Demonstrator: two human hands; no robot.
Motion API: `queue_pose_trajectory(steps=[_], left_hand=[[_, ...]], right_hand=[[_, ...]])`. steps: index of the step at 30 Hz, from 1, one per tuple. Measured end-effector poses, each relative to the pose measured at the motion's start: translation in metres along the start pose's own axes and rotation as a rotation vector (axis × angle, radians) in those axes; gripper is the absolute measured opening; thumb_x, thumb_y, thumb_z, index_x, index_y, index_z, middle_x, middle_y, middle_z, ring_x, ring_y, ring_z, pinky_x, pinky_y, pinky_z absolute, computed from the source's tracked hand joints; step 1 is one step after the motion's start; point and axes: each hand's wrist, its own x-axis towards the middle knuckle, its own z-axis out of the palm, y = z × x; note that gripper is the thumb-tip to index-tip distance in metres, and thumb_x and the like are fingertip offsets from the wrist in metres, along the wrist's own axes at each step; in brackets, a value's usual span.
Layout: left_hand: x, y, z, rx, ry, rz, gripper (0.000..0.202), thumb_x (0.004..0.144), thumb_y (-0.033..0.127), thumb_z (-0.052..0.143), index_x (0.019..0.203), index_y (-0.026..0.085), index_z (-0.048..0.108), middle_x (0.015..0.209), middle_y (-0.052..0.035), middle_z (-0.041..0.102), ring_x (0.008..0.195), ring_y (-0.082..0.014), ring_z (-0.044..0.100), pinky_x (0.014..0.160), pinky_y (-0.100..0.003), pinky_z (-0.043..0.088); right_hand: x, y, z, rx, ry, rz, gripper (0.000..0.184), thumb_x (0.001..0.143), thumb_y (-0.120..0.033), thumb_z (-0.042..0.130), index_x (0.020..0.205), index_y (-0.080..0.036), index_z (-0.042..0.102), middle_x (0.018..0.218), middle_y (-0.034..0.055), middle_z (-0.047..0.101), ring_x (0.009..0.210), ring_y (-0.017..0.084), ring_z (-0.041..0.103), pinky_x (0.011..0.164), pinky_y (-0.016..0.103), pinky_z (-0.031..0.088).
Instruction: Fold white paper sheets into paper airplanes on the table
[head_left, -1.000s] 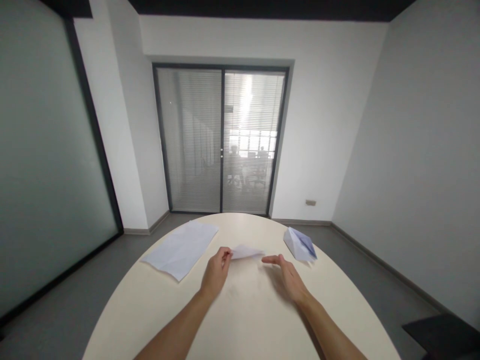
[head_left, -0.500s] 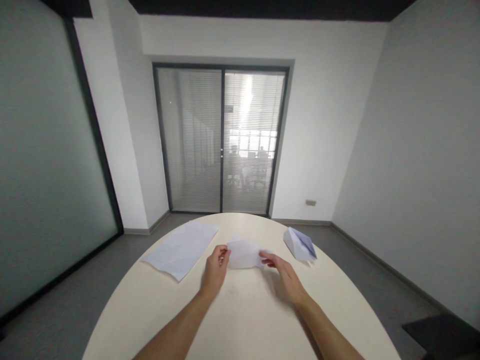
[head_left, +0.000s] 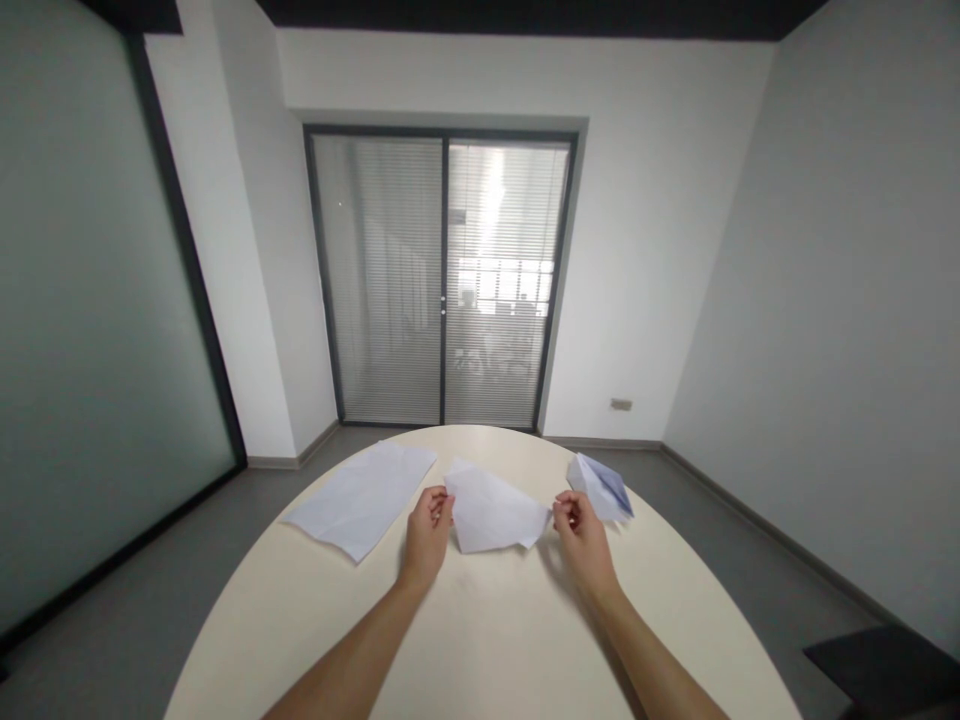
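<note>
A creased white sheet of paper [head_left: 495, 510] is held out between my two hands over the middle of the table. My left hand [head_left: 427, 530] pinches its left edge between thumb and fingers. At the right corner, my right hand [head_left: 583, 535] has its fingers closed on the paper's tip. The sheet looks partly unfolded, with slanting edges and a small bent flap along its lower side. Beyond my left hand lies a larger flat white sheet [head_left: 367, 498]. Just past my right hand sits a folded piece of paper [head_left: 601, 488] with a bluish shaded side.
The round cream table [head_left: 465, 640] fills the foreground. Behind it stands a glazed double door [head_left: 444, 280] with blinds. A dark flat object [head_left: 885, 665] is at the lower right, beyond the table edge. A frosted glass panel [head_left: 97, 330] runs along the left.
My right hand has moved right and closed on the paper's corner. The sheet has opened out wider between my hands. My left hand has hardly moved.
</note>
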Motion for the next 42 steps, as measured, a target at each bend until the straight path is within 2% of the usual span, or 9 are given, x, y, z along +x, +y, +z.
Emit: queue_pose_trajectory(steps=[3,6,10,14,19,24,30,35,42], left_hand=[[0.001,0.000,0.000,-0.022,0.023,-0.019,0.036,0.082,0.052,0.062,0.095,0.019,0.056,0.087,-0.0063,0.068,0.077,-0.0197,0.068,0.061,-0.027,0.054],[0.001,0.002,0.000,-0.047,0.030,-0.038,0.037,0.081,0.054,0.062,0.093,0.019,0.055,0.087,-0.0066,0.069,0.079,-0.0208,0.069,0.062,-0.028,0.055],[0.001,0.001,-0.001,-0.069,0.016,-0.056,0.040,0.080,0.056,0.062,0.094,0.019,0.054,0.088,-0.0069,0.070,0.079,-0.0209,0.070,0.064,-0.029,0.056],[0.000,-0.002,-0.001,-0.079,-0.022,-0.091,0.040,0.081,0.056,0.063,0.095,0.020,0.052,0.082,-0.0042,0.070,0.074,-0.0198,0.070,0.062,-0.030,0.056],[-0.003,-0.003,0.001,-0.070,-0.056,-0.144,0.037,0.080,0.054,0.063,0.091,0.021,0.051,0.074,-0.0008,0.069,0.066,-0.0178,0.067,0.057,-0.027,0.053],[-0.001,-0.005,0.000,0.007,-0.007,-0.145,0.037,0.079,0.056,0.062,0.086,0.021,0.051,0.070,-0.0015,0.067,0.061,-0.0183,0.066,0.053,-0.027,0.051],[0.001,-0.011,-0.003,0.065,0.008,-0.142,0.035,0.079,0.054,0.062,0.083,0.021,0.051,0.068,-0.0015,0.067,0.061,-0.0191,0.067,0.056,-0.028,0.051],[-0.002,-0.008,-0.004,0.199,-0.054,-0.117,0.030,0.085,0.051,0.056,0.077,0.022,0.053,0.060,0.0011,0.066,0.059,-0.0192,0.066,0.058,-0.027,0.047],[-0.001,-0.010,-0.007,0.259,-0.071,-0.118,0.032,0.092,0.051,0.047,0.083,0.021,0.056,0.073,-0.0029,0.070,0.065,-0.0204,0.067,0.063,-0.028,0.048]], right_hand=[[0.001,0.004,-0.001,0.024,0.024,0.055,0.044,0.088,-0.058,0.050,0.111,-0.021,0.056,0.103,0.0103,0.065,0.083,0.022,0.060,0.070,0.035,0.050],[0.000,0.009,0.000,0.132,-0.102,0.110,0.053,0.086,-0.062,0.053,0.120,-0.022,0.058,0.122,0.0125,0.063,0.100,0.026,0.062,0.081,0.039,0.052],[-0.001,0.015,0.005,0.325,-0.220,0.131,0.053,0.081,-0.063,0.062,0.113,-0.021,0.060,0.098,0.0073,0.070,0.091,0.023,0.064,0.077,0.034,0.052],[-0.001,0.016,0.009,0.412,-0.236,0.132,0.050,0.075,-0.058,0.073,0.105,-0.020,0.060,0.073,-0.0007,0.063,0.069,0.017,0.060,0.066,0.030,0.050],[0.001,0.014,0.008,0.408,-0.190,0.197,0.055,0.069,-0.062,0.075,0.102,-0.019,0.061,0.074,0.0004,0.064,0.066,0.017,0.060,0.063,0.031,0.051],[0.002,0.011,0.004,0.450,-0.207,0.275,0.055,0.076,-0.059,0.068,0.113,-0.020,0.062,0.081,0.0032,0.069,0.069,0.018,0.063,0.071,0.035,0.053],[-0.001,0.007,0.007,0.493,-0.295,0.198,0.059,0.071,-0.046,0.076,0.122,-0.023,0.057,0.102,0.0064,0.071,0.085,0.020,0.066,0.078,0.035,0.053],[-0.002,0.014,0.009,0.477,-0.275,0.211,0.064,0.072,-0.052,0.076,0.123,-0.021,0.054,0.094,0.0049,0.069,0.086,0.021,0.066,0.080,0.037,0.053],[-0.002,0.017,0.007,0.302,-0.292,0.210,0.070,0.069,-0.056,0.075,0.124,-0.018,0.055,0.065,-0.0058,0.054,0.063,0.015,0.057,0.057,0.028,0.045]])
